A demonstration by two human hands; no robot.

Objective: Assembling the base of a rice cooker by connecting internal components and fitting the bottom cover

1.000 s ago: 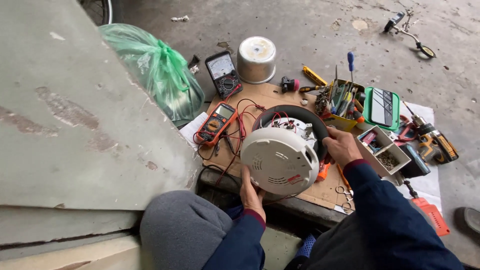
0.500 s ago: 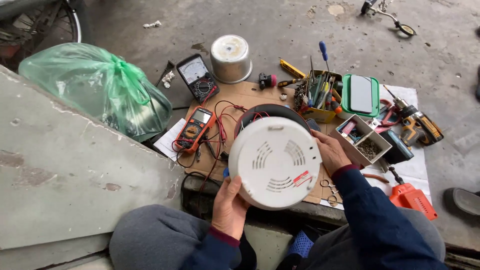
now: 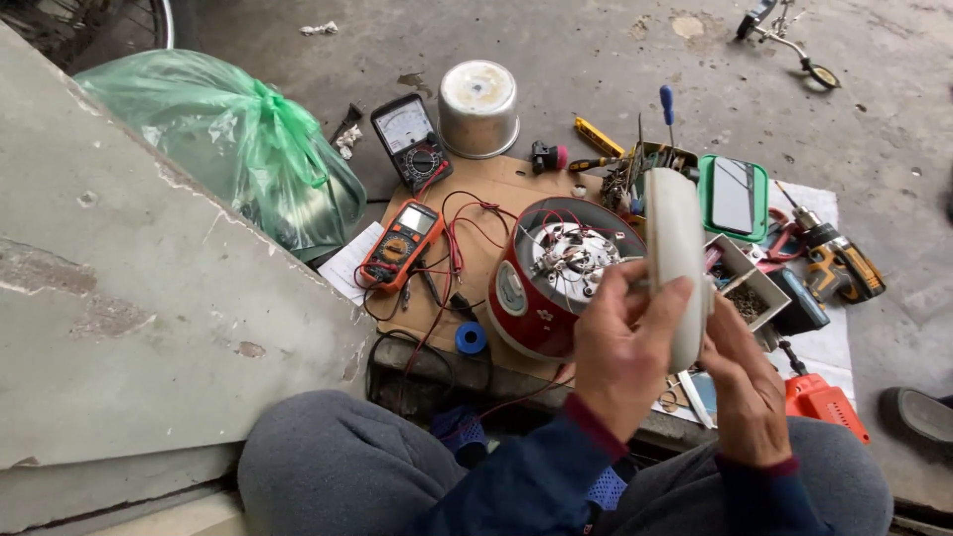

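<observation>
Above one red cooker body (image 3: 541,298), two hands, left hand (image 3: 620,352) and right hand (image 3: 745,382), grip one white cover (image 3: 677,253).

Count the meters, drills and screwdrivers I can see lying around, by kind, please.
Meters: 2, one black, one orange
Drills: 2, one yellow-black, one orange
Screwdrivers: 2, one blue-handled, one yellow
Total: 6

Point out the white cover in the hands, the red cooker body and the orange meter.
white cover (image 3: 677,248), head view, upper edge-on side.
red cooker body (image 3: 526,308), head view, red side wall.
orange meter (image 3: 400,245), head view, front face.
</observation>
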